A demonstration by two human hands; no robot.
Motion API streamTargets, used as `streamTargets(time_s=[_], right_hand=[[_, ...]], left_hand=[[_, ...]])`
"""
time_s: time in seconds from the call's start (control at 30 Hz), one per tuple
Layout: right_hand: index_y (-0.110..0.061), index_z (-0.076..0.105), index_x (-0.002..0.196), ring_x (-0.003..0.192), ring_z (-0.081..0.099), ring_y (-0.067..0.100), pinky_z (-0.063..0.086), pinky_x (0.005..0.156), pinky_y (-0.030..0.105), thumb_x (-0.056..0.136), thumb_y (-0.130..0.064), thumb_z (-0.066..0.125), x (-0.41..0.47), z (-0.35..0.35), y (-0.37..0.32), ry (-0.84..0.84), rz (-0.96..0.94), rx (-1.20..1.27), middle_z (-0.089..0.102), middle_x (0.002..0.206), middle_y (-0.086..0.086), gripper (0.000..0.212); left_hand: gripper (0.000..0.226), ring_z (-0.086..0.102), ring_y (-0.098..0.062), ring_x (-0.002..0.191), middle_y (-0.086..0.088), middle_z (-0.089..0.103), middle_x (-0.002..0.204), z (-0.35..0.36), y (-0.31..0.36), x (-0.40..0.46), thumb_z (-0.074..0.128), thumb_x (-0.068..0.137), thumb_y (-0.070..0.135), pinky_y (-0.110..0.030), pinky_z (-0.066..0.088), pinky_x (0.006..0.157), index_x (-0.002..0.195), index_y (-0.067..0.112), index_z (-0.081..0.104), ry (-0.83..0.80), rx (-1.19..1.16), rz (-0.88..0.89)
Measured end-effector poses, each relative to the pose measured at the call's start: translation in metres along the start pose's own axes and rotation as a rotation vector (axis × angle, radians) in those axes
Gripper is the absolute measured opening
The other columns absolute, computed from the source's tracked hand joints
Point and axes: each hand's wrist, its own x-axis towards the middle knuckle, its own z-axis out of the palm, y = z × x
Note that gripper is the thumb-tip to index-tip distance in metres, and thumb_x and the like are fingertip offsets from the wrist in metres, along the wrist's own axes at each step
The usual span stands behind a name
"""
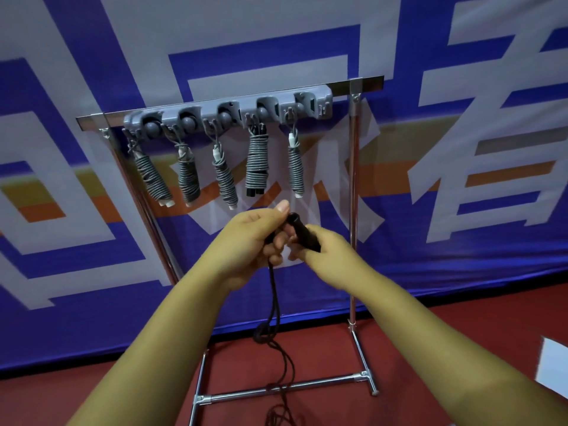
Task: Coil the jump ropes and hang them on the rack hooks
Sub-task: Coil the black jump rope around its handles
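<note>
A black jump rope handle (302, 230) is held in front of the rack, below the hanging ropes. My right hand (322, 250) grips the handle's lower end. My left hand (255, 238) holds the handle's top end and the black rope (274, 299), which hangs down in two strands, knots loosely and trails onto the red floor. The grey hook bar (227, 113) on the metal rack (353, 186) carries several coiled grey jump ropes (257, 162) side by side on its hooks.
A large blue, white and orange banner (461, 179) hangs close behind the rack. The rack's metal base bar (285, 388) crosses the red floor (415, 348) near the trailing rope. A white object (553, 364) lies at the right edge.
</note>
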Motion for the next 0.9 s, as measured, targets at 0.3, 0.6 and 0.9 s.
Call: streamTargets(time_s=[0.3, 0.6, 0.9], right_hand=[[-0.011, 0.055, 0.087, 0.048, 0.039, 0.007, 0.039, 0.051, 0.022, 0.092, -0.018, 0.055, 0.003, -0.004, -0.017, -0.096, 0.077, 0.943, 0.045, 0.063, 0.001, 0.009], [-0.011, 0.056, 0.1, 0.041, 0.03, 0.003, 0.032, 0.042, 0.018, 0.063, -0.046, 0.067, 0.004, -0.005, -0.033, 0.071, 0.056, 1.145, 0.036, 0.053, -0.007, 0.052], [-0.017, 0.051, 0.079, 0.039, 0.029, 0.004, 0.029, 0.041, 0.018, 0.085, -0.022, 0.067, 0.009, 0.003, -0.042, 0.271, 0.04, 1.255, 0.033, 0.046, -0.009, 0.018]], left_hand=[[0.017, 0.039, -0.007, 0.042, 0.001, 0.048, 0.056, -0.011, -0.013, -0.007, 0.053, 0.084, 0.019, -0.021, 0.04, 0.045, 0.086, 0.004, 0.06, -0.108, -0.184, 0.076], [0.021, 0.032, -0.006, 0.038, -0.001, 0.045, 0.052, -0.002, -0.018, -0.019, 0.052, 0.086, 0.023, -0.021, 0.036, 0.043, 0.079, 0.004, 0.053, -0.111, -0.113, 0.019], [0.021, 0.034, -0.006, 0.04, -0.004, 0.054, 0.054, 0.027, -0.053, -0.035, 0.05, 0.088, 0.021, -0.02, 0.037, 0.045, 0.084, 0.003, 0.061, -0.253, -0.206, -0.009]])
